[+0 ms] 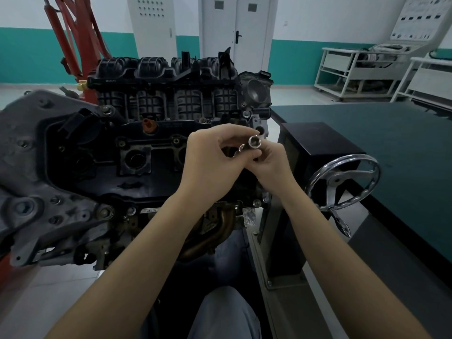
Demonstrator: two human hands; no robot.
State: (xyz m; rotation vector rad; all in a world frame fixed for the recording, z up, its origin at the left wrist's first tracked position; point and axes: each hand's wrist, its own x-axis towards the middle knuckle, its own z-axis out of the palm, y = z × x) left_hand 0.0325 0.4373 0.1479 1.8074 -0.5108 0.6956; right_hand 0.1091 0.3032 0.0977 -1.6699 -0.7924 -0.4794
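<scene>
Held above the engine (137, 152) | left hand (212, 165) and right hand (272, 167) pinched a chrome socket (254, 142) between curled fingertips | steel: stiff, light, probably slick, best gripped round its barrel.

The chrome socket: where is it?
The socket is near the centre of the head view, held between the left hand and the right hand, over the engine, left of the handwheel.
</scene>
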